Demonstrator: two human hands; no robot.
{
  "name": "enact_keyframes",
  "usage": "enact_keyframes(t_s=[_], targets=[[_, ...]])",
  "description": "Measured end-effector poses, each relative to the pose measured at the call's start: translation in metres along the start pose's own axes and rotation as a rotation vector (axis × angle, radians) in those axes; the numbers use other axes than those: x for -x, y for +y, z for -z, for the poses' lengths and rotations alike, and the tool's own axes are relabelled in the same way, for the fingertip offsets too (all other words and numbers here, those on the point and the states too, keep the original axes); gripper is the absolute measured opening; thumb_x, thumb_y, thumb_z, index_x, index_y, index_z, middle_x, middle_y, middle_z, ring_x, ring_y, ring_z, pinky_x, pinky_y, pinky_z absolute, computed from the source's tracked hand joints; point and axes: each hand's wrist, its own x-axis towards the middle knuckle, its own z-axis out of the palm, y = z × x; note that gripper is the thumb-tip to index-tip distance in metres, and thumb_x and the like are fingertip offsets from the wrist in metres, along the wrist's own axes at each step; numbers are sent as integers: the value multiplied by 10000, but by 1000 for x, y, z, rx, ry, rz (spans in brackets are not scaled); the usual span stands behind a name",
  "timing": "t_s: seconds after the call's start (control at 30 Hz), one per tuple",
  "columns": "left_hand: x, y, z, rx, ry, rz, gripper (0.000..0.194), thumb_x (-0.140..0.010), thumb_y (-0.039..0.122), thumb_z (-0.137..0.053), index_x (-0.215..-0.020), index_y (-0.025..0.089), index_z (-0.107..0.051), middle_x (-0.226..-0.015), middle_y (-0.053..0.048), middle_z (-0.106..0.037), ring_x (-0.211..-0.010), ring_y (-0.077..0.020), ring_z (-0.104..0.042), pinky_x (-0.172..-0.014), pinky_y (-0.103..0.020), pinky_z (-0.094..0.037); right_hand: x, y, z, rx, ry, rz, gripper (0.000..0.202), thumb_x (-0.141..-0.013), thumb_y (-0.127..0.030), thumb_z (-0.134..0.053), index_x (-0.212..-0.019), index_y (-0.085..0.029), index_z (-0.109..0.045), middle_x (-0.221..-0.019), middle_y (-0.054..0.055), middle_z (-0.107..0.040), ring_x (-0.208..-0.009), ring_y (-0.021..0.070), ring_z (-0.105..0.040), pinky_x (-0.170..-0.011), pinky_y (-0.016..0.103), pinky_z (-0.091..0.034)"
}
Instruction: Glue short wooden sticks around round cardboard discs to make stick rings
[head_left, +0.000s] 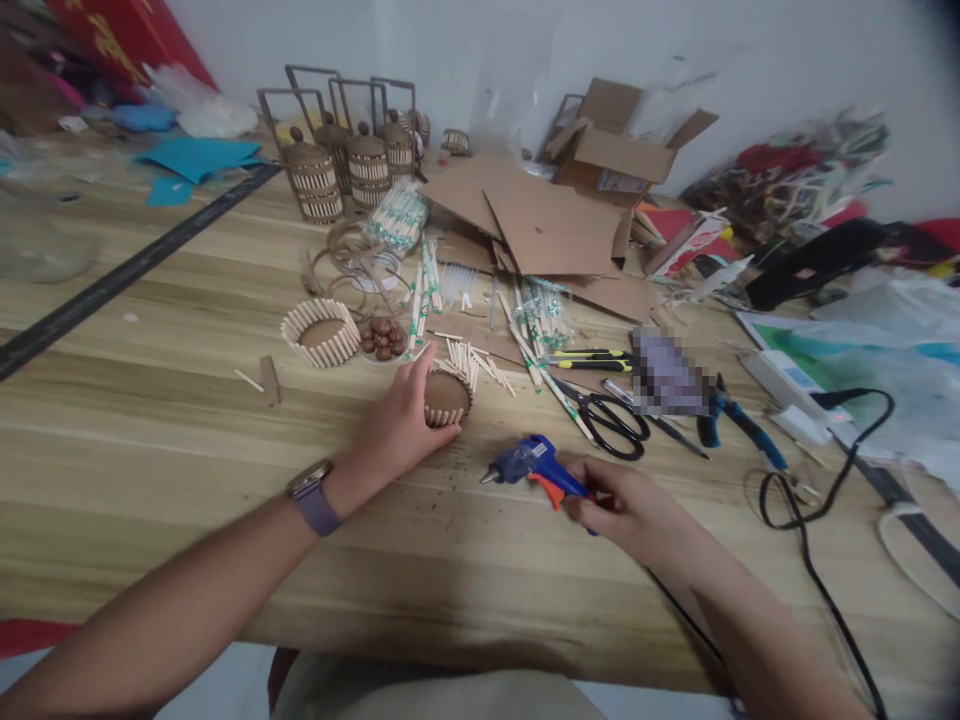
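Note:
My left hand, with a watch on its wrist, is wrapped round the left side of a small round cardboard piece edged with short wooden sticks. My right hand grips the handle of a blue glue gun with an orange trigger. Its nozzle points left, a little apart from the round piece. Just behind that piece lie loose short sticks. A finished-looking ring of sticks stands to the left, beside a dish of brown beads.
Black scissors, yellow-black cutters and blue pliers lie at the right, near a black cable. Behind are cardboard sheets, an open box and several stick lanterns. A dark strip crosses the left.

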Motion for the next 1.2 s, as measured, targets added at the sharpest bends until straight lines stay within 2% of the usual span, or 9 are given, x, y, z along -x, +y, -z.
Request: enact_keyframes(t_s=[0.07,0.13,0.2,0.4,0.53,0.6,0.77,0.87,1.2], targets=[[0,1,1,20,-13,17,1070,-713,191,-836,-1565,263,-193,-1505,-173,-442,-1412,-362,-455,-1148,-584,-417,2,2,3,-138,132,5,156,-798,-379,-625,-798,-224,-602,-671,-19,-565,-603,156,-513,-545,263,-415],[-1,2,1,33,-22,37,1077,-702,183,-844,-1562,256,-200,-1500,-173,-447,-1405,-361,-462,-1146,-579,-420,4,1,5,-313,308,6,256,-741,-421,-712,-893,-238,-619,-762,2,-623,-669,175,-562,-590,276,-463],[-2,3,2,38,-31,50,1083,-692,181,-851,-1559,252,-204,-1508,-174,-441,-1409,-362,-457,-1145,-574,-421,4,-4,3,-505,395,-22,331,-663,-421,-783,-896,-247,-624,-782,11,-643,-684,183,-583,-599,283,-480],[-2,5,3,28,-43,75,1081,-696,178,-850,-1559,243,-203,-1507,-178,-442,-1408,-361,-461,-1137,-551,-434,-22,-16,-12,-844,219,-157,344,-561,-443,-843,-740,-208,-667,-691,26,-645,-589,162,-573,-553,291,-469],[-2,5,2,18,-28,46,1095,-700,162,-842,-1566,261,-179,-1491,-166,-458,-1403,-353,-471,-1135,-549,-436,-44,-13,-22,-724,266,-163,393,-599,-510,-840,-773,-198,-678,-594,-17,-583,-465,113,-449,-419,246,-357],[-1,4,2,15,-26,34,1099,-699,161,-844,-1567,247,-175,-1492,-175,-457,-1406,-356,-467,-1139,-548,-434,-48,-11,-25,-619,281,-101,381,-652,-521,-817,-819,-198,-704,-614,-7,-611,-484,123,-473,-415,244,-372],[-2,3,1,10,-28,17,1093,-697,147,-841,-1561,225,-176,-1532,-190,-422,-1431,-368,-435,-1153,-541,-424,-43,-10,-25,-419,227,69,378,-739,-522,-764,-925,-192,-758,-790,45,-748,-690,207,-665,-594,299,-558],[-2,2,2,11,-30,24,1085,-703,149,-833,-1562,240,-178,-1528,-179,-428,-1423,-369,-445,-1148,-548,-430,-42,-8,-26,-342,209,135,340,-773,-506,-731,-919,-201,-773,-862,58,-780,-785,245,-715,-731,348,-604],[-2,3,4,18,-45,46,1084,-709,165,-829,-1567,265,-174,-1535,-171,-423,-1417,-381,-450,-1133,-559,-446,-45,-1,-29,-256,169,212,306,-847,-486,-674,-953,-217,-774,-921,77,-802,-863,281,-753,-765,384,-628]])
